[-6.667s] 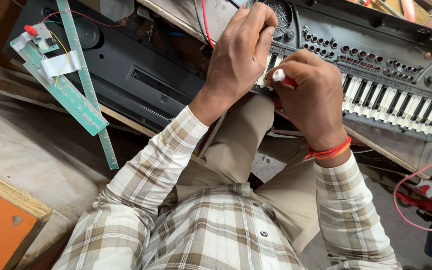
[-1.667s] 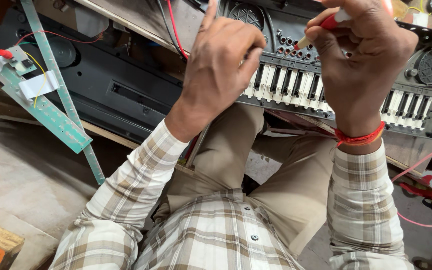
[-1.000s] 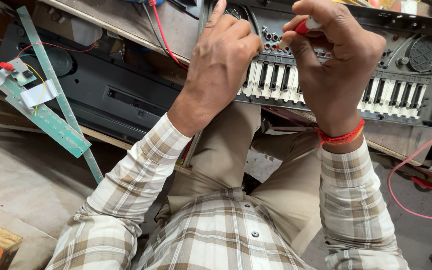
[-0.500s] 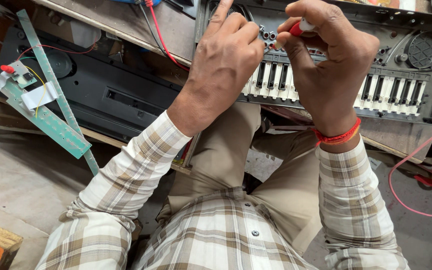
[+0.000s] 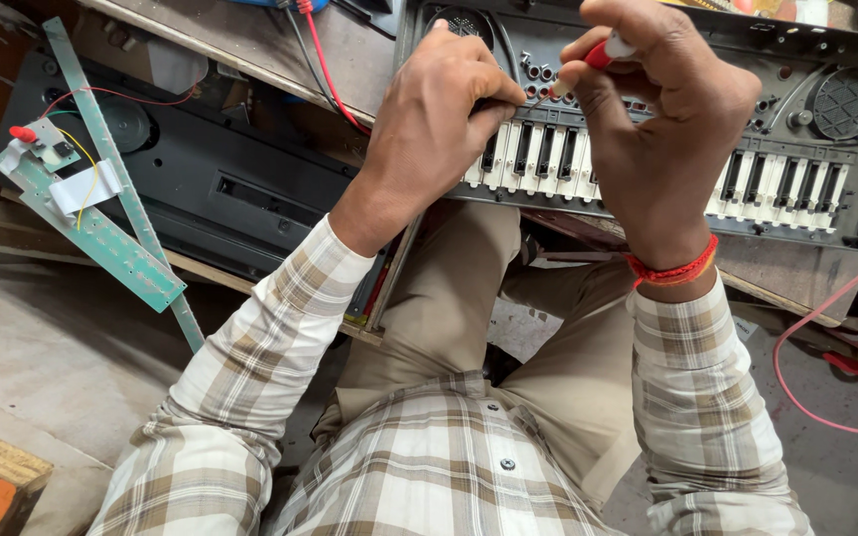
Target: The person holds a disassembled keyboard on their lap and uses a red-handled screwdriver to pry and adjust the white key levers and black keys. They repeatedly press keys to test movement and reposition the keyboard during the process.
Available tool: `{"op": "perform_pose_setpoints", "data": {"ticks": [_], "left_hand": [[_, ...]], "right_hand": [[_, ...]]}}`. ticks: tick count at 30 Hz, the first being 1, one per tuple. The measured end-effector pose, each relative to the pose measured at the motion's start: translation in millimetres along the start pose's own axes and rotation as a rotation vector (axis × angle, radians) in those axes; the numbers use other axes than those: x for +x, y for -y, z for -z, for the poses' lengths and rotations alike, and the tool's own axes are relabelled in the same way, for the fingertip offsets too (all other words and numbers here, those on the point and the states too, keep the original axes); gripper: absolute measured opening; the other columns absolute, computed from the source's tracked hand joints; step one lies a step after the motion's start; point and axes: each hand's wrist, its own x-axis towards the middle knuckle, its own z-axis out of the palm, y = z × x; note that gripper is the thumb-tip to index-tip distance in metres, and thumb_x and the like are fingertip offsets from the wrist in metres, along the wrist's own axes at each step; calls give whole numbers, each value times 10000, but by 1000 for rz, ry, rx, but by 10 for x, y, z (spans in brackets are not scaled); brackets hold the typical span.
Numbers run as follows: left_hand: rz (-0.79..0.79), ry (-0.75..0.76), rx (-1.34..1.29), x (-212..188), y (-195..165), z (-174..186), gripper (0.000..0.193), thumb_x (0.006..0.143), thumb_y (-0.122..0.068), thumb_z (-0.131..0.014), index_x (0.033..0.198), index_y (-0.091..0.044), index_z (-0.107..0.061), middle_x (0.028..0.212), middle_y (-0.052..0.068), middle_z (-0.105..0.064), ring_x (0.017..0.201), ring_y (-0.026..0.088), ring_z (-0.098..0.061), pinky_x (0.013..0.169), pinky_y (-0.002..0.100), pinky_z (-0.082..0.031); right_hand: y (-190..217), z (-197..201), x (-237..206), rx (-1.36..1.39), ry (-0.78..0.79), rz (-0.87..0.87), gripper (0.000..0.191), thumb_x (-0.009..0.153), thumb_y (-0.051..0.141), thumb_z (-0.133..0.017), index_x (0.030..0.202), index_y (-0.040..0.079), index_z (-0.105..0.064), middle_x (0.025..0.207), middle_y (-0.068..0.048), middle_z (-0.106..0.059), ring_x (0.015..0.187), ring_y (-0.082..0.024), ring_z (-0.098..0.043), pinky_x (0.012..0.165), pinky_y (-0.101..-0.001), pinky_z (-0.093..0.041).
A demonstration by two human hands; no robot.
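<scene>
Since the frame half a second back, our two hands have drawn a little closer over the upper left of the keyboard [image 5: 806, 159], and the view has barely shifted.

Our right hand [image 5: 662, 129] is closed around a screwdriver [image 5: 598, 58] with a red and white handle. Thumb and fingers pinch the handle, and the thin shaft slants down and left toward the row of small knobs just above the keys. We cannot see the tip clearly; it seems to sit at the panel near our left fingertips.

Our left hand [image 5: 429, 129] lies curled on the keyboard's left end. Its fingers are bent together and press down at the top edge of the white and black keys, just beside the screwdriver shaft. We cannot tell whether they grip anything small underneath.

That keyboard rests across our lap and against a wooden bench [image 5: 250, 45]. A red thread band [image 5: 672, 270] circles our right wrist.

To our left a black casing [image 5: 230, 189] leans under the bench, and a green circuit board [image 5: 101, 233] with white ribbon and thin wires lies across it. A red wire [image 5: 325, 69] runs down from the bench top, and a pink cable [image 5: 826, 328] curves over the floor at right.
</scene>
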Motion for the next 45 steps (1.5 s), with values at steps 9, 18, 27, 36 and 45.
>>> {"op": "perform_pose_setpoints", "data": {"ticks": [9,18,27,36,45], "left_hand": [[24,-14,-79,-19,77,-23,105,849,-17,-849,929,-47,-787,849,66,-730,858,207,-659,792,368,-553],[14,-31,-35,-12,71,-47,114,811,-40,-861,896,-56,-788,835,64,-723,856,233,-645,780,387,-538],[8,-38,-25,-10,73,-54,80,835,-44,-843,889,-59,-787,832,53,-711,858,228,-632,767,381,-539],[3,-52,-43,-15,55,-60,76,839,-69,-853,890,-64,-797,841,49,-703,854,230,-615,749,380,-528],[-26,-23,-50,8,77,-44,68,851,-52,-843,895,-60,-792,852,49,-691,871,244,-614,790,378,-532]], "right_hand": [[27,-80,-29,-8,-56,12,332,1094,-179,-742,1350,-35,-588,1135,-142,-715,1026,-173,-748,920,-253,-647],[15,-72,1,-7,-46,10,321,1106,-194,-713,1354,-33,-589,1148,-139,-709,1044,-171,-754,924,-253,-659],[-9,-79,-18,-31,-36,-12,316,1095,-204,-703,1344,-37,-604,1144,-140,-712,1025,-173,-764,905,-251,-661],[-38,-118,15,-70,-53,45,372,1055,-144,-752,1372,-6,-611,1116,-128,-718,1017,-173,-758,916,-261,-651],[-44,-201,8,-151,-109,115,395,1071,-28,-858,1396,18,-637,1162,-139,-737,989,-193,-751,879,-273,-616]]}}
